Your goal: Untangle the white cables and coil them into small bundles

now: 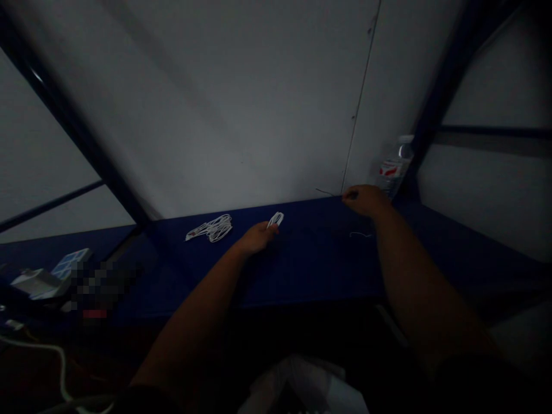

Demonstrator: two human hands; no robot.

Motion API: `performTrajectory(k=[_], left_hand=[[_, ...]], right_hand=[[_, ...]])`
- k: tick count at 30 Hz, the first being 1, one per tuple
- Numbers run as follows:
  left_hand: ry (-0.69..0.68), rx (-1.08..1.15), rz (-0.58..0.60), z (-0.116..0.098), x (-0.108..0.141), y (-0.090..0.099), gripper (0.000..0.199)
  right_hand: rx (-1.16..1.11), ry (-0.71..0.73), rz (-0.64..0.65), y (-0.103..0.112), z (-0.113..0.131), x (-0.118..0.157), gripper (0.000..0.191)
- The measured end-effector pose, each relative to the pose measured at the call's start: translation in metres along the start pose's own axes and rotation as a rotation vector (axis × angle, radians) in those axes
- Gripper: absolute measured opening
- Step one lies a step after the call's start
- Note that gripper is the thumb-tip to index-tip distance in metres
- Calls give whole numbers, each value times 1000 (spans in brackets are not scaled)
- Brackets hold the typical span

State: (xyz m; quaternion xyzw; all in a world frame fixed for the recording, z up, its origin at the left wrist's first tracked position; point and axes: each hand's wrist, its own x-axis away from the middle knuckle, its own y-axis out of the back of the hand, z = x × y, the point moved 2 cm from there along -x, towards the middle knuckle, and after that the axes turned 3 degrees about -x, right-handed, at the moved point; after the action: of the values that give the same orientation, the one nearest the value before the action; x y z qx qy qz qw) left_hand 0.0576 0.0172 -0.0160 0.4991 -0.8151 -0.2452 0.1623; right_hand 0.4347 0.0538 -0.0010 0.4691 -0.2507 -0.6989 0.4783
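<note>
My left hand (256,238) is closed around a small coil of white cable (276,219), whose loops stick out past the fingers above the blue shelf (297,267). Farther right, my right hand (366,199) pinches a thin dark twist tie (326,191) that points left in front of the wall. A short, light-coloured tie (360,234) lies on the shelf below that hand. Another white cable bundle (211,228), loosely looped, rests on the shelf to the left of my left hand.
A clear water bottle (393,169) with a red and white label stands behind my right hand. White and blue boxes (71,263) sit at the far left, above a hanging white cord (62,368). Blue frame posts (92,155) flank the grey wall panel (241,103).
</note>
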Motion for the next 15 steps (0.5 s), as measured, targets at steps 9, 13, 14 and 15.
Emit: performTrajectory(k=[9,13,14,15], left_hand=[[20,-50,20,-1,1,0,47],[0,-90,25,-2,2,0,49],[-9,-103,25,-2,2,1,49],[-17,-115,29,-3,2,1,49]], right_hand=[[-12,12,435,-21,-14,-2,23],[4,-46,324,-9,-27,-2,26],[-2,-60,327,-4,-28,0,24],[-21,-68,365,-1,-28,3,22]])
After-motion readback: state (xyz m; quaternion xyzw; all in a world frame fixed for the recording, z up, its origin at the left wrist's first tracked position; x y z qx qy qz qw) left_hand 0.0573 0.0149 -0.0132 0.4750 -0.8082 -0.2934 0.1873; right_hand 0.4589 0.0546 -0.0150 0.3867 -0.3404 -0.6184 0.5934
